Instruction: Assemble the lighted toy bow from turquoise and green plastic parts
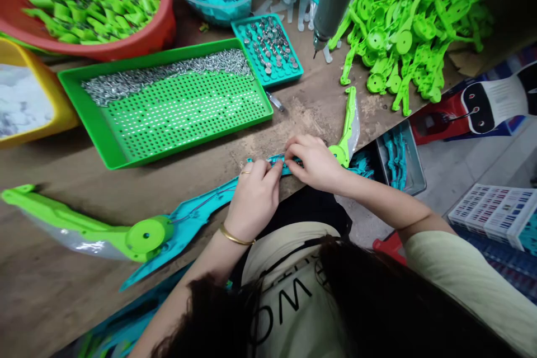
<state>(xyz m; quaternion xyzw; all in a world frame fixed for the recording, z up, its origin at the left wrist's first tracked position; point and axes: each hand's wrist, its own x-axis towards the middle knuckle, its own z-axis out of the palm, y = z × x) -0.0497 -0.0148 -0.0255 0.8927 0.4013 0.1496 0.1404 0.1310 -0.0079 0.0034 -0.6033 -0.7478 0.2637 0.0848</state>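
A long curved blue plastic shell (201,205), like half of a toy bow, lies along the table's front edge. Thin wire runs inside it. Green arms with clear plastic edges sit at its two ends: a left green arm (96,229) and a right green arm (347,128). My left hand (257,193) is closed on the shell's middle, thumb and fingertips pressed together. Close beside it, my right hand (314,163) has its fingers curled down onto the same middle part. Any small piece between the fingertips is hidden.
A green perforated tray (180,117) of screws stands beyond my hands, next to a small blue tray (289,74) with round metal pieces. Behind are a red basin (163,17) and a pile of green parts (403,39). A screwdriver (327,17) hangs above the table.
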